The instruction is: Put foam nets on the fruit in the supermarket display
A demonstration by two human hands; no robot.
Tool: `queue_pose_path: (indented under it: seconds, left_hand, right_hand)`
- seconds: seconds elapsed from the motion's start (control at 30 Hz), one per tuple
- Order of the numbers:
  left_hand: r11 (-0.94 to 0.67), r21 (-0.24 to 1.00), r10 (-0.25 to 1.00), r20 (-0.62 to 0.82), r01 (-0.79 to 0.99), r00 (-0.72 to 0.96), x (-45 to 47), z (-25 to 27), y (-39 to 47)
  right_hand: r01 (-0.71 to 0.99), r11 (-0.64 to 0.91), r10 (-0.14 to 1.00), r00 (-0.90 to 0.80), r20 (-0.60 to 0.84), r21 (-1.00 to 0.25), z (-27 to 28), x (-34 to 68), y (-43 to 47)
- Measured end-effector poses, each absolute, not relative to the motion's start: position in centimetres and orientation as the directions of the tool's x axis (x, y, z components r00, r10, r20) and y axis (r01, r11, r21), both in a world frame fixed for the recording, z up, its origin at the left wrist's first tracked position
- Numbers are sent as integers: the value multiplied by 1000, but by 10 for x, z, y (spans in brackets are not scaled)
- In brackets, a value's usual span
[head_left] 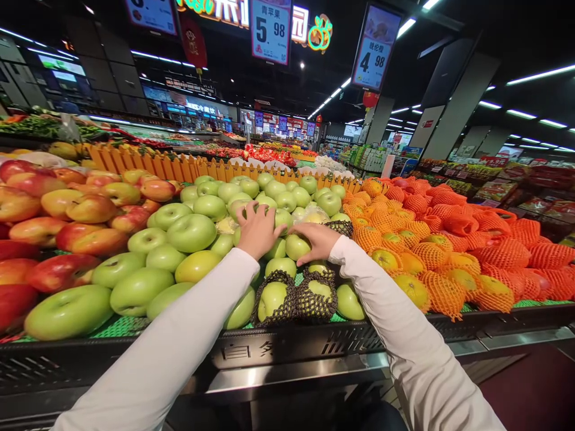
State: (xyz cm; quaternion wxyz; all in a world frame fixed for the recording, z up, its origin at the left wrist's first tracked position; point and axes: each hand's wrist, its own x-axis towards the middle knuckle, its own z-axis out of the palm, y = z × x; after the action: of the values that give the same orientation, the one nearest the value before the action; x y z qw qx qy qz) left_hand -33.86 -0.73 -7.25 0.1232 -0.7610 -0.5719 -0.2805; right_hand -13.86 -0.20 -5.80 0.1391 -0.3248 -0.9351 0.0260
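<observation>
My left hand (257, 230) reaches over the heap of green apples (211, 208), palm down. Its fingers are spread and curved on the fruit, and what lies under the palm is hidden. Close on its right, my right hand (318, 239) has its thumb and fingers around a green apple (297, 246), which still sits among the others. Just below the hands, at the crate's front, two green apples wear dark mesh sleeves (274, 297). Another dark mesh sleeve (340, 228) shows beyond my right wrist.
Red-yellow apples (90, 208) are heaped on the left. Oranges in orange nets (404, 263) and fruit in red nets (498, 239) lie on the right. A black crate edge (287, 346) runs along the front; an orange picket fence (148, 163) stands behind. Price signs (271, 30) hang overhead.
</observation>
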Motion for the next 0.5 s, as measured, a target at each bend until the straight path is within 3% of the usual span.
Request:
queue_pose_path:
  seconds: [0.23, 0.37, 0.5]
  left_hand:
    - [-341, 149, 784, 590, 928, 194, -339, -77, -7]
    - [-389, 130, 708, 676, 912, 206, -340, -58, -18]
    - [-460, 67, 664, 688, 885, 293, -353, -23, -70]
  right_hand:
    - [599, 774, 633, -727, 266, -204, -66, -137, 2]
    - [530, 825, 557, -703, 441, -198, -57, -142, -6]
    - [533, 822, 524, -568, 635, -201, -48, -145, -11]
